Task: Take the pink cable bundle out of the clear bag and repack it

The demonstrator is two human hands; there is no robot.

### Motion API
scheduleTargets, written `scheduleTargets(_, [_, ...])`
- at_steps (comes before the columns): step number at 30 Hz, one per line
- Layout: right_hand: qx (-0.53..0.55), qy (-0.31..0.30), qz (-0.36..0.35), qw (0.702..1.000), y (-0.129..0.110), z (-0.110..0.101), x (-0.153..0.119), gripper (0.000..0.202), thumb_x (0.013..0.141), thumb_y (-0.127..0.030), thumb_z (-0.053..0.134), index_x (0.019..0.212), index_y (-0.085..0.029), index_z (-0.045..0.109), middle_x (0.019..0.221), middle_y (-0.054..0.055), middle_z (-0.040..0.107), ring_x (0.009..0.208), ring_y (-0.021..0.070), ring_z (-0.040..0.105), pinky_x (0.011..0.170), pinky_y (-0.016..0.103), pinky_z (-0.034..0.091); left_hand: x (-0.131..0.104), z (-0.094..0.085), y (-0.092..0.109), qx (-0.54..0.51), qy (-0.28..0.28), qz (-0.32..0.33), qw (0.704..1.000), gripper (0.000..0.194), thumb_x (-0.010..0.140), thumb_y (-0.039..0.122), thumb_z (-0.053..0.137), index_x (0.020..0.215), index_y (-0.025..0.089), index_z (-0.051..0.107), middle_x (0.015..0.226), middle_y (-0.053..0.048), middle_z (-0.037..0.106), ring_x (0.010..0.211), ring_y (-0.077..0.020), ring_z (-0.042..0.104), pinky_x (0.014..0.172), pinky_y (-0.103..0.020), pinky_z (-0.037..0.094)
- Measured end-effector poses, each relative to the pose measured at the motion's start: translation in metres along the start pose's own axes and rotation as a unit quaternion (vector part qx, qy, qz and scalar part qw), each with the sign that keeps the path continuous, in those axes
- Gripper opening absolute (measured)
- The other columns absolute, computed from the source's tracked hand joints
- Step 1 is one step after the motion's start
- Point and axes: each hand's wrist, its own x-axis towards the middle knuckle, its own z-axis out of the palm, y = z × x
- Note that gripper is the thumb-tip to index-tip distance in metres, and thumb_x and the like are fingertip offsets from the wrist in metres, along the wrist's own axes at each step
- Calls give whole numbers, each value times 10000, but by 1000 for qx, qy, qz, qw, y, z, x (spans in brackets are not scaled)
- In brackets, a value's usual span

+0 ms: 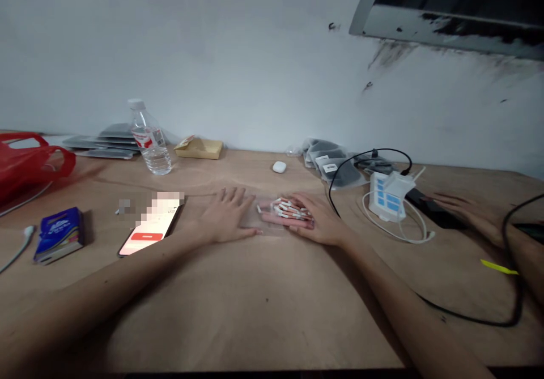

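One brown worktop [272, 322] carries everything. Far left are one red bag [19, 172] and a stack of grey packets [114, 141], too overlapped to count. Two bare hands work near its middle: the left hand [225, 216] is spread wide, palm down, with nothing seen in its grip; the right hand [321, 220] curves around the right end of a bunch of small orange-and-white sticks [291, 209], though whether it squeezes them I cannot tell. At far right is one hand of another person [476, 206]. There is one bottle [153, 147], one lit phone [148, 234], one power strip [385, 197], one shallow carton [199, 148] and one blue pack [60, 231]. The sticks lie between the two hands, gathered in one bunch but at uneven angles; they are many, too blurred to count. Beyond them sits one small white case [279, 167].
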Motion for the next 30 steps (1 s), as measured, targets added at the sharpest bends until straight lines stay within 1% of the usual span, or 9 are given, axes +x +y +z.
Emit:
scheduleTargets(4, [-30, 8, -15, 999, -5, 11, 4, 598, 907, -459, 625, 1435, -216, 482, 1422, 141, 583, 1283, 342, 555, 1073, 521, 436, 1, 2, 1, 4, 43, -1, 999, 900, 878, 778, 456, 1497, 125, 414, 1554, -243, 369, 1431, -451, 321, 1128, -580, 261])
scheduleTargets(8, [-61, 27, 38, 997, -1, 15, 3, 549, 934, -520, 576, 1370, -187, 539, 1331, 154, 643, 1188, 349, 610, 1006, 507, 485, 2, 4, 3, 31, 118, 23, 992, 464, 963, 543, 549, 1163, 135, 646, 1201, -169, 647, 1169, -330, 566, 1001, -451, 408])
scheduleTargets(12, [-100, 35, 109, 988, 2, 14, 3, 521, 912, -516, 586, 1290, -157, 595, 1243, 176, 681, 1117, 376, 638, 958, 529, 505, 3, 8, 4, 70, 107, 9, 992, 271, 1028, 329, 469, 1026, 144, 668, 1006, -134, 699, 1004, -288, 632, 892, -416, 450])
scheduleTargets(14, [-108, 42, 125, 985, 3, 12, 3, 495, 903, -515, 592, 1239, -154, 625, 1233, 181, 685, 1112, 381, 639, 960, 538, 503, 4, 11, 3, 75, 83, -14, 994, 256, 1022, 241, 438, 1101, 125, 653, 1101, -154, 698, 1056, -293, 636, 909, -418, 450])
scheduleTargets(16, [-105, 44, 133, 985, 3, 10, 4, 476, 895, -526, 599, 1197, -162, 648, 1211, 178, 694, 1098, 381, 644, 946, 540, 508, 5, 15, 2, 70, 70, -36, 994, 334, 1009, 210, 420, 1271, 80, 582, 1318, -206, 621, 1222, -323, 578, 993, -452, 421])
scheduleTargets(19, [-92, 38, 120, 988, 5, 4, 4, 466, 875, -550, 621, 1146, -174, 673, 1153, 166, 711, 1054, 371, 656, 914, 532, 519, 6, 20, 1, 55, 62, -59, 995, 542, 1025, 316, 390, 1465, 1, 391, 1548, -259, 387, 1441, -376, 363, 1130, -522, 309])
scheduleTargets(21, [-77, 29, 90, 993, 7, -1, 2, 482, 853, -553, 650, 1161, -183, 679, 1137, 154, 715, 1042, 364, 657, 908, 527, 519, 7, 21, 0, 45, 53, -71, 995, 601, 1031, 362, 356, 1495, -19, 337, 1579, -262, 325, 1465, -385, 321, 1163, -526, 273])
scheduleTargets(25, [-12, 8, 17, 1000, 9, -4, -3, 572, 802, -521, 722, 1291, -236, 639, 1213, 122, 701, 1093, 347, 646, 953, 524, 497, 10, 19, -4, 11, 49, -82, 995, 580, 1021, 327, 324, 1480, -27, 353, 1569, -261, 347, 1455, -363, 355, 1179, -489, 278])
scheduleTargets(30, [98, 17, -44, 994, -14, 12, 3, 610, 772, -445, 773, 1322, -238, 610, 1274, 106, 696, 1156, 317, 639, 985, 495, 498, 14, 16, -10, -54, 59, -8, 997, 530, 1045, 348, 238, 1444, 60, 436, 1563, -189, 398, 1503, -318, 265, 1190, -472, 275])
